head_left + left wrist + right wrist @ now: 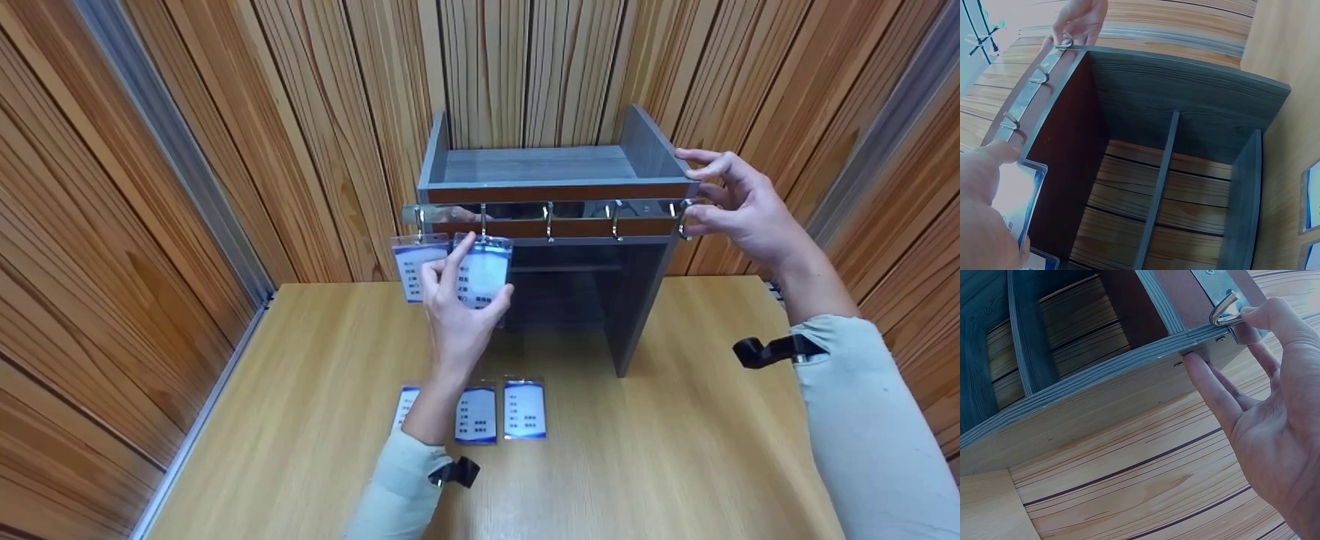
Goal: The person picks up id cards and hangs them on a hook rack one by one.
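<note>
My left hand (461,322) is at a clear-sleeved name badge (487,274) by the second hook from the left, its index finger near the top and its thumb by the right edge. In the left wrist view the fingers lie along both ends of this badge (1019,197). Another badge (407,270) hangs from the leftmost hook, partly covered by that hand. My right hand (739,195) grips the upper right corner of a grey desktop shelf (645,300). Its thumb touches the end hook (1224,312), with the fingers against the side panel's outer face.
A metal hook rail (517,212) with several hooks runs along the shelf's front. On the wooden table (637,465) lie three more badges, a left one (406,401) partly behind the left forearm, a middle one (475,424) and a right one (525,412). Wood-panelled walls (300,150) stand around.
</note>
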`<action>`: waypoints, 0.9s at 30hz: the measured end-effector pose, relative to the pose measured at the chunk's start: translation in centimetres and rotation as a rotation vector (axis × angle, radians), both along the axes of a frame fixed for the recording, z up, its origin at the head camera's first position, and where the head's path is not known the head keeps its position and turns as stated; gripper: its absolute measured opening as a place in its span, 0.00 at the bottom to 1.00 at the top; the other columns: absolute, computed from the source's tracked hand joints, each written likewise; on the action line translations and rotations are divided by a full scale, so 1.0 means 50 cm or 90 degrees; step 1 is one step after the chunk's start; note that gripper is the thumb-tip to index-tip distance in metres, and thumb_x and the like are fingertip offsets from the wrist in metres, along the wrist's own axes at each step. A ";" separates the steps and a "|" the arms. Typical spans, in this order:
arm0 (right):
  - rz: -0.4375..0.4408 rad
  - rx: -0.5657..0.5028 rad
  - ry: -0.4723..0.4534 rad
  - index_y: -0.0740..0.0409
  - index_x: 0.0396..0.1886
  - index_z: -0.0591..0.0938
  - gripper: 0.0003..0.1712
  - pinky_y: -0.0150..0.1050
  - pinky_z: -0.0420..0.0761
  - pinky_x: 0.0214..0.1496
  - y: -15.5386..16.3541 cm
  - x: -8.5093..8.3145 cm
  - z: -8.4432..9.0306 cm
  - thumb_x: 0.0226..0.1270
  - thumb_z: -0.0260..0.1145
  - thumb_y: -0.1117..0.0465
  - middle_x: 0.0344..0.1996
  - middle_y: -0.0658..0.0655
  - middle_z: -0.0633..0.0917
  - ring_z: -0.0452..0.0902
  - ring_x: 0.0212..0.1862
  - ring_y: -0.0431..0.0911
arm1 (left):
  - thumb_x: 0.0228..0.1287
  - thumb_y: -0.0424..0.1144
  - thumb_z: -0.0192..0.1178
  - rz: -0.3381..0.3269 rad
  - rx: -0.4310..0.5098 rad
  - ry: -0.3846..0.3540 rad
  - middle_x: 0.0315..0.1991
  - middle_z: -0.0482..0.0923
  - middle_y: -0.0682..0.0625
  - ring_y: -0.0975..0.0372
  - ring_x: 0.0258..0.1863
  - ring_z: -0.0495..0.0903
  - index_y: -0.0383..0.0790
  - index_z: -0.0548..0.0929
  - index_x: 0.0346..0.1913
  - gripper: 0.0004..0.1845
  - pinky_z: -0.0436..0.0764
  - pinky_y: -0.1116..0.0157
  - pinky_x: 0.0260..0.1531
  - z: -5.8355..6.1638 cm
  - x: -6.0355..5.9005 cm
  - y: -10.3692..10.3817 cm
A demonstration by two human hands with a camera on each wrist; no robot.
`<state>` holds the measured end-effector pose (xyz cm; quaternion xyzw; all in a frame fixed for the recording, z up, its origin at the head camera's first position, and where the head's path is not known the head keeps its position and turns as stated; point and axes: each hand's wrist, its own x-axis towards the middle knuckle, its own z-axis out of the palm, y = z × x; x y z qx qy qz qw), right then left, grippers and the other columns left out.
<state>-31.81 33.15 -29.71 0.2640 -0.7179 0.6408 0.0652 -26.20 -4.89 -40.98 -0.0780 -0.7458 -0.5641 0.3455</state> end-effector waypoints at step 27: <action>-0.006 0.012 -0.005 0.60 0.65 0.79 0.18 0.35 0.93 0.52 0.002 -0.005 0.000 0.82 0.65 0.73 0.83 0.48 0.72 0.84 0.71 0.42 | 0.65 0.34 0.80 -0.012 -0.009 0.019 0.58 0.71 0.40 0.54 0.58 0.74 0.48 0.76 0.81 0.41 0.82 0.59 0.58 -0.043 -0.013 0.004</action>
